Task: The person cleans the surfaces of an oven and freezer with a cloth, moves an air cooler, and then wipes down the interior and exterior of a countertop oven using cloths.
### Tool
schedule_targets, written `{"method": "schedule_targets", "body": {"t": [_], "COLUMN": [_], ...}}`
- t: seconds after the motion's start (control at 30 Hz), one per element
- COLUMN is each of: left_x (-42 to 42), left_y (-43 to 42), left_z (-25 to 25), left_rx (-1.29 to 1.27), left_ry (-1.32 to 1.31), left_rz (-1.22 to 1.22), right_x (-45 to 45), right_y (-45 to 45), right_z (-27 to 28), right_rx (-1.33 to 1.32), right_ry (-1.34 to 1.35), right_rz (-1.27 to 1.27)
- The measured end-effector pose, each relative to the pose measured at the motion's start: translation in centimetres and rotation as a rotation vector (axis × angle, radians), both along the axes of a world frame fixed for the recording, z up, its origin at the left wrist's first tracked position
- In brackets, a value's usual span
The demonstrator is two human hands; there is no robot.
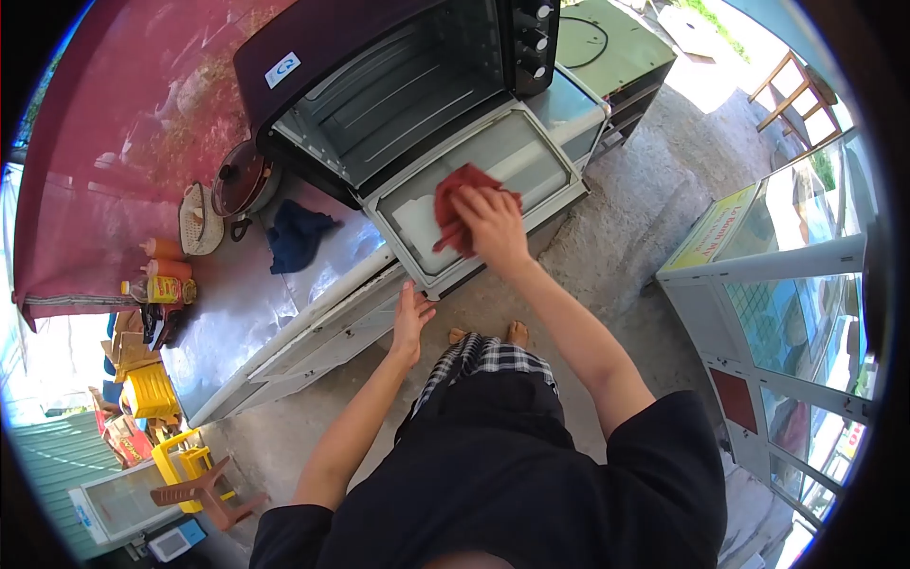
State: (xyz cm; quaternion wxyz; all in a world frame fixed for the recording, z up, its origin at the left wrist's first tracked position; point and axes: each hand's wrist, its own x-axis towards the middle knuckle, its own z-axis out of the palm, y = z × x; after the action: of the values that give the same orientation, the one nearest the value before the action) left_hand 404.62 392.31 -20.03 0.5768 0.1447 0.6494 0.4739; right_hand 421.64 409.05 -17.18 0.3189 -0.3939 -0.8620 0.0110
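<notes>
A toaster oven (379, 85) stands on the metal counter with its glass door (531, 152) folded down flat toward me. My right hand (491, 223) presses a crumpled dark red cloth (459, 190) against the inner glass of that door, left of its middle. The fingers lie over the cloth, and part of it sticks out past them. At the door's near left corner, my left hand (409, 322) rests by the edge with its fingers stretched out. It appears to touch the rim and holds nothing.
Left of the oven, a blue cloth (299, 235), a lidded pan (242, 180) and several sauce bottles (166, 270) sit on the metal counter (227, 313). A glass display cabinet (787, 275) stands to the right. Plastic chairs (204, 488) are at lower left.
</notes>
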Motion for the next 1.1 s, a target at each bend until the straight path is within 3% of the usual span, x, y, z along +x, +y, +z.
{"method": "schedule_targets", "body": {"t": [0.07,0.17,0.27,0.33,0.47,0.73,0.8,1.0,1.1], "left_x": [0.8,1.6,2.7,2.8,3.1,4.4,3.8,4.7,6.0], "left_y": [0.2,0.4,0.8,1.3,0.7,1.5,1.4,2.0,1.4], "left_z": [0.7,1.1,0.6,1.1,0.6,0.9,-0.1,-0.1,-1.2], "left_rx": [-0.016,-0.014,0.024,0.012,0.001,0.005,0.013,0.027,0.032], "left_ry": [0.019,0.003,-0.003,-0.037,-0.028,-0.002,0.014,0.054,0.053], "left_rz": [0.047,0.055,0.107,0.159,0.192,0.188,0.173,0.246,0.219], "right_x": [2.6,1.4,-0.8,0.1,2.3,1.7,1.0,2.9,0.8], "right_y": [4.7,3.7,-3.2,-1.7,6.2,1.6,4.8,0.9,3.4], "right_z": [0.5,0.8,-0.7,-0.9,1.1,0.0,1.5,-0.1,1.0], "right_rx": [0.033,-0.022,0.083,0.092,0.007,0.056,-0.062,0.052,-0.001], "right_ry": [0.067,-0.035,-0.137,-0.157,-0.126,-0.239,-0.264,-0.219,-0.257], "right_rz": [-0.275,-0.276,0.135,0.196,-0.132,0.227,-0.029,0.098,0.039]}}
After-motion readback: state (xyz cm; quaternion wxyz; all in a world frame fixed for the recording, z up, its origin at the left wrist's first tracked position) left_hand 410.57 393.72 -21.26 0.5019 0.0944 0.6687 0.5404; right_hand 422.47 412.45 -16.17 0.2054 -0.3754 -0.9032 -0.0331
